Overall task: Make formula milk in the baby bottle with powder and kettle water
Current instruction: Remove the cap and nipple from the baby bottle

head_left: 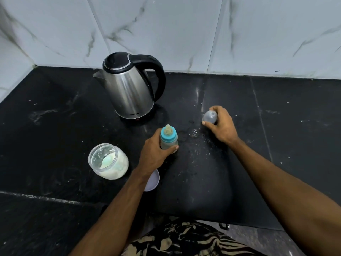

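Observation:
A small baby bottle [168, 138] with a blue collar and a teat on top stands upright on the black counter [55, 137]. My left hand [154, 154] is wrapped around its body. To the right, my right hand [220, 124] grips the clear dome cap [209, 116] of the bottle, low over the counter. A steel kettle [129, 89] with a black lid and handle stands on its base behind the bottle. An open jar of white powder [108, 161] with a pale scoop inside sits left of my left hand.
The jar's pale lid [152, 182] lies partly under my left forearm. A small wet patch [193, 133] and white specks mark the counter between my hands. A marble-tiled wall [184, 34] closes the back and the left side. The counter's front edge is near my body.

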